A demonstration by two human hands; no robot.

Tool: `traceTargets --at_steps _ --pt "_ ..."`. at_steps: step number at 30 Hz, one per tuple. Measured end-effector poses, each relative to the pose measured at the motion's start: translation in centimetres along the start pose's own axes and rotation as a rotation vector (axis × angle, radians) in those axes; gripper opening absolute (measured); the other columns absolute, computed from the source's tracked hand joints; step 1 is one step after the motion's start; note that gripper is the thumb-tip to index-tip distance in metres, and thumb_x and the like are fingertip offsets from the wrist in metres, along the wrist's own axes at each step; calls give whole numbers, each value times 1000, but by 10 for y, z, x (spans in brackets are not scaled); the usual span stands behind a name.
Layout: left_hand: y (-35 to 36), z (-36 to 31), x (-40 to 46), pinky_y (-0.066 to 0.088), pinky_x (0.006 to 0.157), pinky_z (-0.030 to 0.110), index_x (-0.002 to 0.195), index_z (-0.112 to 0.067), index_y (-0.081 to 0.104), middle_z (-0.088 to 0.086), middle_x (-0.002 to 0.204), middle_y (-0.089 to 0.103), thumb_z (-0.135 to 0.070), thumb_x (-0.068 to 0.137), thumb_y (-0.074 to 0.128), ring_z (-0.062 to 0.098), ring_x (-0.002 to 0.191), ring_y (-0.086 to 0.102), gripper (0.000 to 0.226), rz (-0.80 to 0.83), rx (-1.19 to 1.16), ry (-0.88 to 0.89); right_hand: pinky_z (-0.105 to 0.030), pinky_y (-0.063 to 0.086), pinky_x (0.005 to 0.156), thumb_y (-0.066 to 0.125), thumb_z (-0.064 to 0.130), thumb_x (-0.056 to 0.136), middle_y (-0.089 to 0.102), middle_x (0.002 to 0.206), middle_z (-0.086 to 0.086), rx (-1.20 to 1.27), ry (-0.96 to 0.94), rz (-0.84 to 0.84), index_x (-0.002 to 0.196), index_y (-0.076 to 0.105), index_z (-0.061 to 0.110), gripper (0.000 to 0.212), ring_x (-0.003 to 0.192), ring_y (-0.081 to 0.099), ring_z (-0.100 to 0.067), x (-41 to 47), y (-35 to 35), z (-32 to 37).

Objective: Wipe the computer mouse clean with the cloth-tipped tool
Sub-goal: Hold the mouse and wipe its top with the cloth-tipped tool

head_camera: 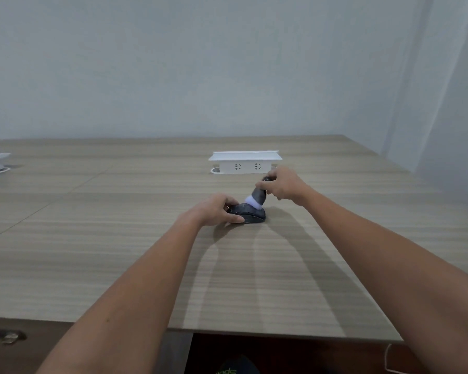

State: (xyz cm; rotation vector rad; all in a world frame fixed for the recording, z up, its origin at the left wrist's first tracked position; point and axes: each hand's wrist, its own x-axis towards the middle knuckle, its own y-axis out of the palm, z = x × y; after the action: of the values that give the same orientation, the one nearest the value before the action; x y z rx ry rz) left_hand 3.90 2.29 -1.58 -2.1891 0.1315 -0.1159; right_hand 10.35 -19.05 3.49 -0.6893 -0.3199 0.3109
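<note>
From the head view, a wide table (119, 252) with pale wood stripes is seen, set against a plain light wall (173, 63). A dark computer mouse (250, 213) is kept flat on the table, past the middle. It is gripped at its left side by the left hand (218, 209), fingers curled around it. The cloth-tipped tool (258, 197) is pinched by the right hand (284, 186), its white tip pressed on the mouse's top. Just behind, a white socket box (245, 163) with 2 outlets is raised from the table.
</note>
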Motion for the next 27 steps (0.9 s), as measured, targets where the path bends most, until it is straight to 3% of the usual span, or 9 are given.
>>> traceTargets --at_steps 3,8,13,18,22,25,27 --pt "1 0 0 54 93 50 102 -25 76 2 97 77 -48 71 77 27 96 70 39 1 -5 6 -29 41 55 62 8 83 64 71 -18 -168 46 -36 78 70 -13 23 66 52 -22 1 -2 -7" --pt "0 0 0 53 94 50 103 -24 76 2 97 77 -43 74 78 27 97 69 34 -7 -2 -5 -25 35 46 67 17 87 55 67 -10 42 1 -52 85 70 -11 28 58 45 -19 -4 -2 -4" --pt "1 -2 0 54 94 49 104 -23 76 2 98 77 -44 74 77 25 96 70 37 -7 2 -16 -24 39 47 61 7 81 69 67 -13 -124 40 -65 75 73 -9 22 49 45 -11 -2 -6 -3" --pt "2 -2 -1 54 92 49 103 -23 75 3 96 77 -43 76 76 26 95 70 33 -6 9 -27 -24 38 45 66 12 88 57 66 -8 129 51 -21 85 73 -5 18 49 43 -15 -8 -7 0" --pt "4 -3 -1 54 90 47 103 -21 75 3 95 77 -40 78 78 26 94 71 31 -22 2 -30 -18 38 38 62 8 85 58 59 -4 -108 90 -46 76 73 -2 17 46 46 -12 -10 -9 -9" --pt "4 -4 0 53 89 46 101 -21 75 4 95 77 -40 78 78 25 92 71 30 -32 3 -32 -21 37 42 63 6 86 56 60 -4 140 109 -101 81 73 -3 14 48 43 -14 -10 -9 -11" --pt "4 -5 0 53 87 46 99 -20 75 7 94 76 -39 79 78 23 84 69 28 -38 14 -33 -23 37 45 67 10 88 54 62 -5 296 115 -26 86 72 0 11 49 42 -15 -13 -8 -10"
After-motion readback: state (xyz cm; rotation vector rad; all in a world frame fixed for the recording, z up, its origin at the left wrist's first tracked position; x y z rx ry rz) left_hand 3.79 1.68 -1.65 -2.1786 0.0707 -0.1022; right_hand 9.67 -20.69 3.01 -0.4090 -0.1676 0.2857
